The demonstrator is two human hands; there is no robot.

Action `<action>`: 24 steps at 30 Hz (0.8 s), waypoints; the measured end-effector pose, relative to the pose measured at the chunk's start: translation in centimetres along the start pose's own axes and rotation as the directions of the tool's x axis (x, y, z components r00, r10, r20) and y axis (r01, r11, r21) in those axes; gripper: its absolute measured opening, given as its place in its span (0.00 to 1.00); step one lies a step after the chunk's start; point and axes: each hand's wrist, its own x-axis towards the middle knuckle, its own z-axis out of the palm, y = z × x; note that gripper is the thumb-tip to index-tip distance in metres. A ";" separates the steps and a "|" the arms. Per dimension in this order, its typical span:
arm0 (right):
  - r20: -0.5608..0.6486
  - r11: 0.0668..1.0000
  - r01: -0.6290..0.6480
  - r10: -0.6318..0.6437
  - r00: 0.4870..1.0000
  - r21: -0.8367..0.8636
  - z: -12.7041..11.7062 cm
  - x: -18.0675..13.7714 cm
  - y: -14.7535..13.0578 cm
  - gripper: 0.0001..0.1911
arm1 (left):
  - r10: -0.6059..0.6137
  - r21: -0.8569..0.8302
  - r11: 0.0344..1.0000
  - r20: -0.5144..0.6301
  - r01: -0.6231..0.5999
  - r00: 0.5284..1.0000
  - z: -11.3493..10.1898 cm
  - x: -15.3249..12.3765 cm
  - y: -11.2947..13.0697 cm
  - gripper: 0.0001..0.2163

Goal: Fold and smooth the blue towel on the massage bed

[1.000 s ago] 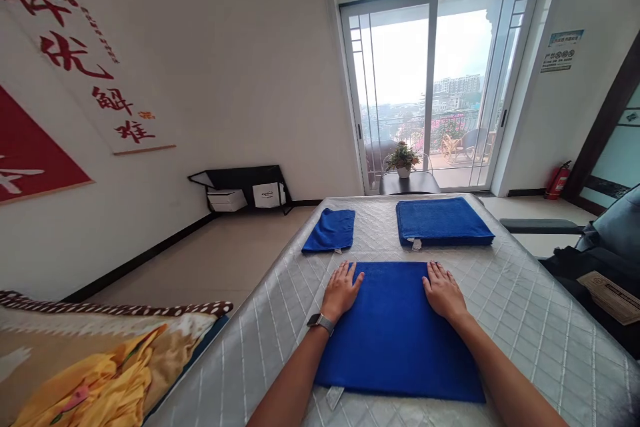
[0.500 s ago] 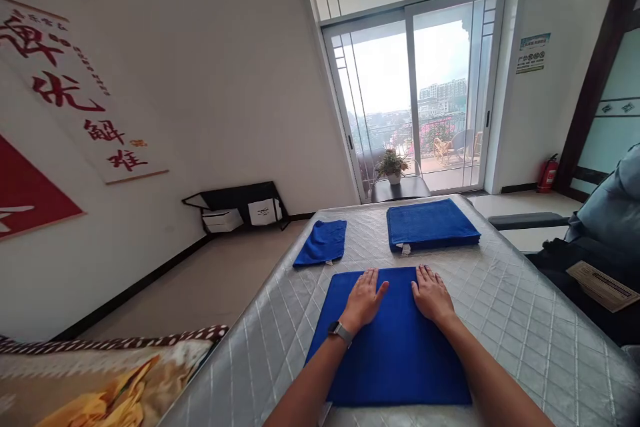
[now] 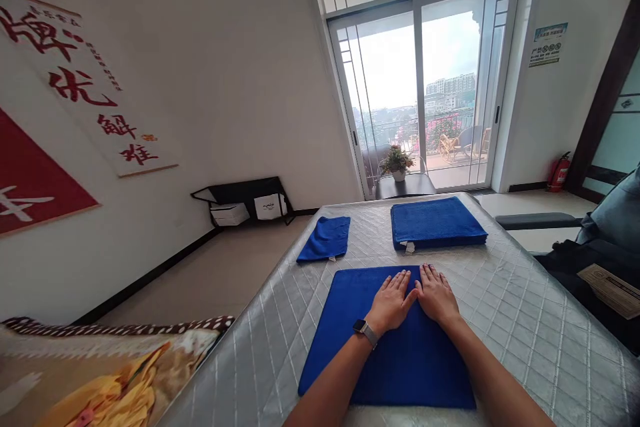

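A blue towel [image 3: 340, 320] lies flat and squared on the quilted silver table cover, right in front of me. My left hand [image 3: 393, 300], with a watch on the wrist, rests palm down on it just right of its middle. My right hand [image 3: 437, 293] presses flat near its far right corner, fingers stretched forward. The two thumbs nearly meet. Beyond the hands sits a stack of folded blue towels [image 3: 437, 221] with a white tag at its front edge. A smaller blue cloth [image 3: 326, 239] lies at the far left, also tagged.
The silver quilted cover [image 3: 260, 347] spreads over the table. At lower left is a patterned blanket with yellow fabric [image 3: 120, 387]. A potted plant [image 3: 397, 161] stands on a chair past the far edge. Dark bags with a cardboard piece [image 3: 610, 287] are on the right.
My left hand has slid right across the towel, closing the gap to my right hand. The right hand stays at about the same spot on the towel. The view has shifted slightly.
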 end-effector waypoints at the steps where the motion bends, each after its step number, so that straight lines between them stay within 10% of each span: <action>1: 0.001 1.000 -0.008 0.008 1.000 0.003 0.0 0.0 -0.1 0.34 | -0.027 0.015 1.000 0.004 0.027 1.000 -0.3 -0.4 -0.9 0.31; 13: 0.018 1.000 -0.016 0.016 1.000 0.023 0.0 -0.1 0.0 0.34 | -0.295 0.104 0.950 -0.004 0.294 0.955 -3.7 -6.5 -11.1 0.31; 24: 0.028 0.999 -0.025 0.026 0.999 -0.027 -0.1 0.1 -0.1 0.34 | -0.319 0.106 0.940 -0.053 0.323 0.946 -3.7 -7.2 -12.7 0.31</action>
